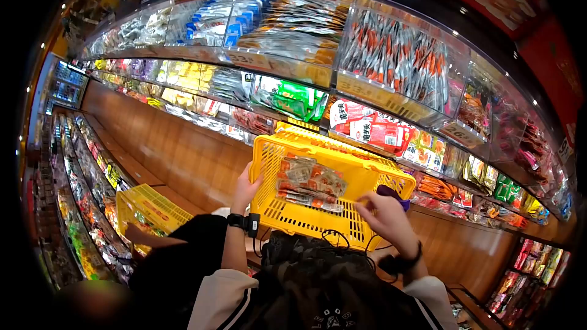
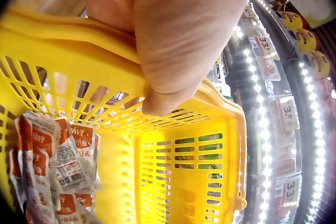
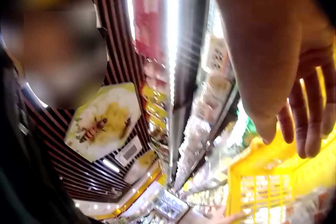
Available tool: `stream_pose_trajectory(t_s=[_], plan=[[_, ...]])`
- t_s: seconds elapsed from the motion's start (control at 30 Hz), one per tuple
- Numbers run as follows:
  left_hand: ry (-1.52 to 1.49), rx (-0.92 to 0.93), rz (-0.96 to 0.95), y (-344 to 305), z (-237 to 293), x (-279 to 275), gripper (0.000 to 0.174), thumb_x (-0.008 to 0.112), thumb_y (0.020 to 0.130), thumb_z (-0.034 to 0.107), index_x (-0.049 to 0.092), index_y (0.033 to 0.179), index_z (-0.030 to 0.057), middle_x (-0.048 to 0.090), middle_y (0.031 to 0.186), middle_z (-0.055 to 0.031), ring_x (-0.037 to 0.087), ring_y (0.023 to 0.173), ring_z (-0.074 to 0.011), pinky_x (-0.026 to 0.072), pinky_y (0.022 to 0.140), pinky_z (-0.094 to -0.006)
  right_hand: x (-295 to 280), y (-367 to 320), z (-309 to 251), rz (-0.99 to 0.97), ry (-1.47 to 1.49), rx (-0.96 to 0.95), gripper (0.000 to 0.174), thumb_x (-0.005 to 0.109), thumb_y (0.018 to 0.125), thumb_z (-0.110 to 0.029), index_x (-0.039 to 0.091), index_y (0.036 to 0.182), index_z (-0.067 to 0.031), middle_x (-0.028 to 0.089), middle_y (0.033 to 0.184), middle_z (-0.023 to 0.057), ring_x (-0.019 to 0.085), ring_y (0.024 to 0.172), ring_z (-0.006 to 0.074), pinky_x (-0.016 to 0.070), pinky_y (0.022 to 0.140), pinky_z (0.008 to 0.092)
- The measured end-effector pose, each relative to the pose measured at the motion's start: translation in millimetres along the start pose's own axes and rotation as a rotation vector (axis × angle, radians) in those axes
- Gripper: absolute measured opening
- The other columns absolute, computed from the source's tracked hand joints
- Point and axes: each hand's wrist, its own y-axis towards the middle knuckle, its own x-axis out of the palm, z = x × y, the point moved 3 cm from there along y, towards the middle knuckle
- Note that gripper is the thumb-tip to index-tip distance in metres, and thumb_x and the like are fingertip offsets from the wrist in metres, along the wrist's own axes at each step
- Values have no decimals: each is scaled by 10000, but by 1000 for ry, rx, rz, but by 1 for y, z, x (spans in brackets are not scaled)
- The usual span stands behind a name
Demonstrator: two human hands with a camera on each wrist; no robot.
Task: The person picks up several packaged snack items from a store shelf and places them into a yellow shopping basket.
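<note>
A yellow plastic shopping basket (image 1: pixel 267 157) with slotted walls is held in front of my body, tilted so its inside shows. My left hand (image 1: pixel 246 190) grips the rim at its left end; in the left wrist view the thumb of that hand (image 2: pixel 173 35) hooks over the edge. Several small snack packets (image 1: pixel 310 180), clear with red-orange print, lie piled toward the left of the basket. Over the basket's right part hovers my right hand (image 1: pixel 390 217). Its fingers (image 3: pixel 310 111) hang spread and loose in the right wrist view, holding nothing. Something purple (image 1: pixel 394 195) shows at the basket's right end.
Tiered shelves of packaged snacks curve ahead, with clear bins of silver-and-orange packets (image 1: pixel 394 55) and red packets (image 1: pixel 367 125) behind the basket. At left, another person's arm (image 1: pixel 147 238) is beside a second yellow basket (image 1: pixel 150 208). A lower snack rack (image 1: pixel 529 275) stands at right.
</note>
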Motion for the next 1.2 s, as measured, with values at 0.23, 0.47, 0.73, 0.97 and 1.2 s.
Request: stream_pose_trajectory(t_s=[0.23, 0.47, 0.73, 0.97, 1.2], plan=[[-22, 60, 21, 1, -1, -1, 370, 606, 955, 41, 539, 1316, 0, 692, 1174, -125, 666, 1091, -196, 505, 916, -307, 158, 132, 114, -41, -429, 112, 656, 774, 818, -397, 485, 1271, -20, 550, 1238, 215, 596, 1128, 369, 535, 824, 475], [-3, -8, -7, 4, -10, 0, 381, 586, 954, -8, 528, 1330, 5, 655, 1237, -87, 615, 1142, -154, 474, 965, -287, 195, 127, 125, 110, -696, 72, 532, 799, 788, -229, 544, 1214, -38, 459, 1260, 166, 589, 1072, 348, 502, 842, 452], [81, 94, 52, 9, -6, 0, 394, 620, 929, 58, 534, 1312, 25, 688, 1120, -207, 684, 1060, -325, 519, 888, -366, 194, 106, 117, 86, -138, -88, 352, 739, 847, -174, 555, 1103, -16, 614, 1097, 244, 633, 900, 448, 531, 760, 518], [33, 8, 14, 6, 7, -4, 383, 603, 949, 33, 529, 1323, 6, 684, 1167, -124, 653, 1091, -190, 501, 917, -311, 168, 121, 119, 15, -339, 64, 378, 769, 828, -318, 636, 1086, -76, 694, 972, 222, 676, 903, 414, 543, 743, 505], [15, 61, 27, 8, 12, -8, 391, 607, 947, 76, 528, 1328, 31, 680, 1148, -221, 667, 1117, -337, 516, 915, -378, 91, 71, 82, -27, -272, 106, 501, 743, 849, -314, 608, 1265, -68, 679, 1022, 242, 647, 971, 422, 520, 798, 496]])
